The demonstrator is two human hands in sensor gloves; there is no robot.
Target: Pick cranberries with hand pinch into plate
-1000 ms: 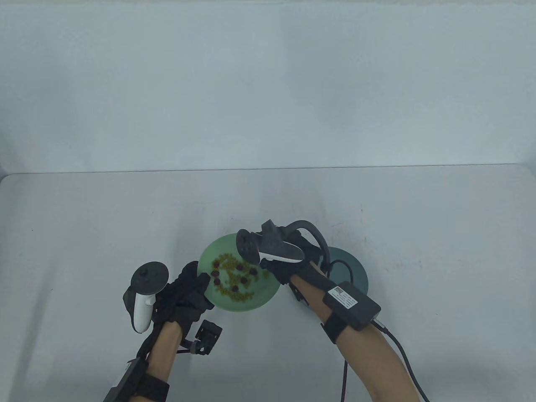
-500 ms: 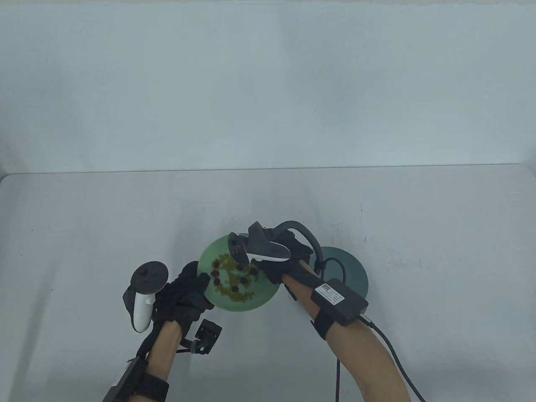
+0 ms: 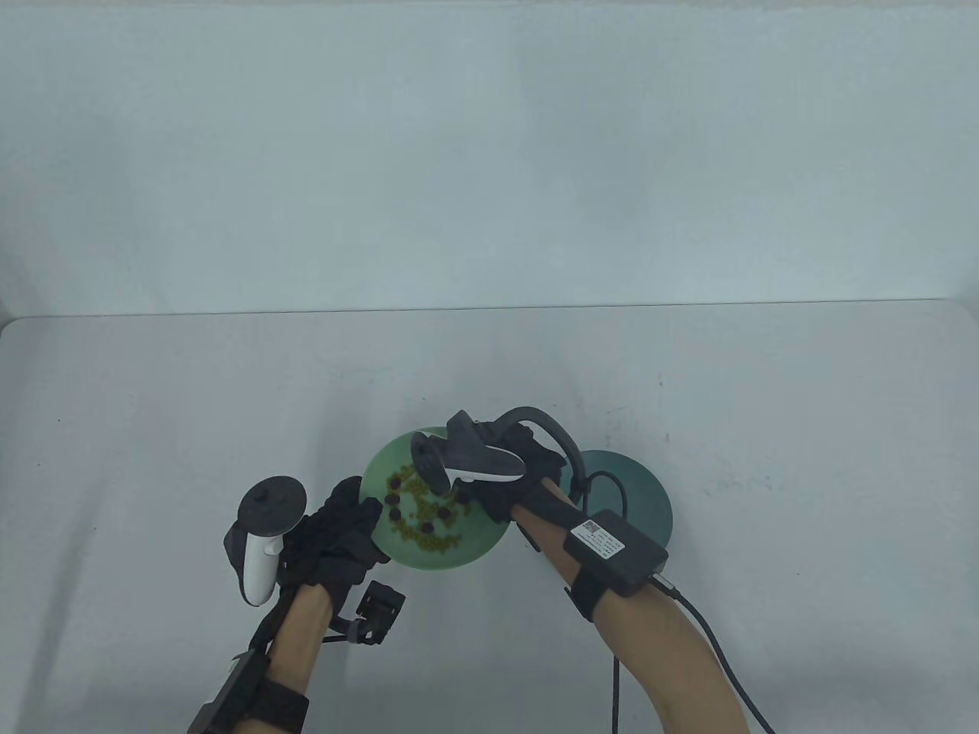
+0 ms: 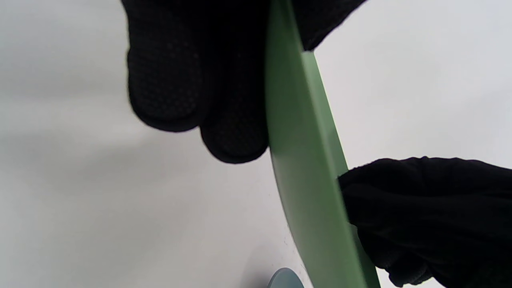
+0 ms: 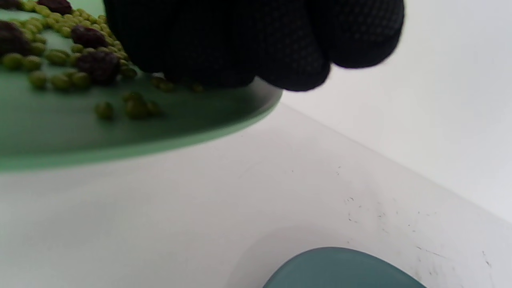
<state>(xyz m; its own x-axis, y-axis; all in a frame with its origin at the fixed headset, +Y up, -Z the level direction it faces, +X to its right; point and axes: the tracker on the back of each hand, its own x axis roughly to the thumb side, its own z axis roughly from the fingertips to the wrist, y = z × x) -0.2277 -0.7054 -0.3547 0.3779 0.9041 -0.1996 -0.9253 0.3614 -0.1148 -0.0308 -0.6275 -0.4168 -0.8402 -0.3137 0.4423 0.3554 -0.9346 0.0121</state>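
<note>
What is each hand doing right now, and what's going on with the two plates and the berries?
left hand: holds the rim of the light green plate.
right hand: fingers low over the food; grip hidden.
light green plate: on the table, holding cranberries and small green beans.
cranberries: lie loose among the beans.
dark teal plate: on the table, partly hidden; no food visible.

The left hand (image 3: pixel 336 535) lay low at the left, fingers (image 4: pixel 168 80) curled. The right hand (image 3: pixel 520 474) reached in from the right, fingertips (image 5: pixel 280 52) bunched downward.
</note>
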